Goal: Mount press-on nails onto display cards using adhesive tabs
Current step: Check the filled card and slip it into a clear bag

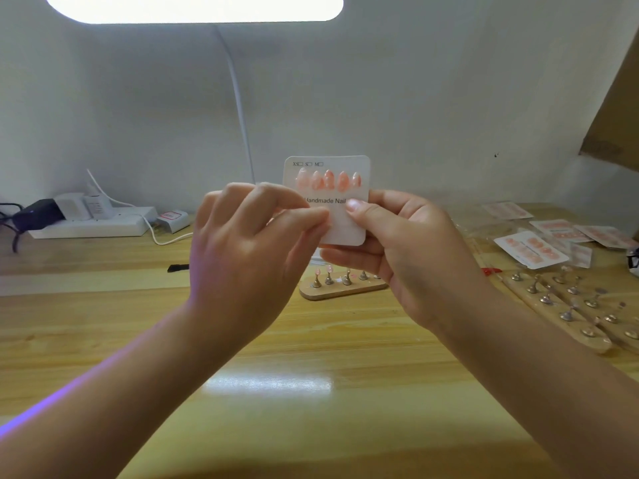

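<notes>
A white display card (349, 229) printed "Handmade Nail" stands upright in front of me above the table. Several pink press-on nails (327, 179) sit in a row across its top. My right hand (397, 250) grips the card from the right, thumb on its face and fingers behind. My left hand (252, 236) has its fingers curled against the card's left lower half, fingertips pinched together there; what they pinch is too small to tell. Below the card a wooden nail stand (340, 288) holds several pegs, two with pink nails on top.
More wooden stands with metal pegs (570, 305) lie at the right. Finished cards in clear bags (539, 243) are piled at the far right. A power strip with plugs (93, 223) and a white cable sit at the back left. A lamp arm rises behind the card.
</notes>
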A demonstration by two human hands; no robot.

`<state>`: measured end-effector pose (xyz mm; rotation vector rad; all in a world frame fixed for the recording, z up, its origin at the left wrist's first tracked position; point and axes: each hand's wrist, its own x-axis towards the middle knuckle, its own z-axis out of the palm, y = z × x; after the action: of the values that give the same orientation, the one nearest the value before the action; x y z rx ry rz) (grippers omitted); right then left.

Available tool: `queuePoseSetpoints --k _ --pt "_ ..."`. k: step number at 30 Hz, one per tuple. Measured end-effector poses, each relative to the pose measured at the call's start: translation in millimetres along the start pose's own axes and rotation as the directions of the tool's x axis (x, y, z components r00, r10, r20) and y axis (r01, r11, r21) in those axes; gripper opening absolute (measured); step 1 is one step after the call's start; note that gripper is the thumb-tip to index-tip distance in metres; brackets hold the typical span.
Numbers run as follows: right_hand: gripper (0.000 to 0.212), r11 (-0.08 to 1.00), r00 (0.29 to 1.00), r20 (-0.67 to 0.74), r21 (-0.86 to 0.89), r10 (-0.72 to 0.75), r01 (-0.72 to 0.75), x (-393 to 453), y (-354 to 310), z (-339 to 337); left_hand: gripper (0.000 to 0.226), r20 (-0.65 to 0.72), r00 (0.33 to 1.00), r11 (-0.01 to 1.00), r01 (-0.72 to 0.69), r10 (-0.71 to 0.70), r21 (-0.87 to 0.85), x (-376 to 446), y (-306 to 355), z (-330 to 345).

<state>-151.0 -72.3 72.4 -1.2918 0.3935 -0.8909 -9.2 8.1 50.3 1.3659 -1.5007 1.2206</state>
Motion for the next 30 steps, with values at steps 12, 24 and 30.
queuePoseSetpoints --k 12,24,30 --pt "0.012 0.995 0.998 0.009 0.079 0.066 -0.066 2 -1 -4 0.022 0.047 0.994 0.977 0.106 -0.099 -0.183 1 2 2" --pt "0.014 0.993 0.992 0.088 0.071 0.089 -0.095 5 -2 -8 0.027 0.591 0.497 0.144 0.828 -0.636 -0.542 11 0 -1" --pt "0.021 0.998 0.992 0.129 0.056 0.011 -0.019 6 4 -7 0.021 0.530 0.474 0.099 0.804 -0.704 -0.587 9 8 0"
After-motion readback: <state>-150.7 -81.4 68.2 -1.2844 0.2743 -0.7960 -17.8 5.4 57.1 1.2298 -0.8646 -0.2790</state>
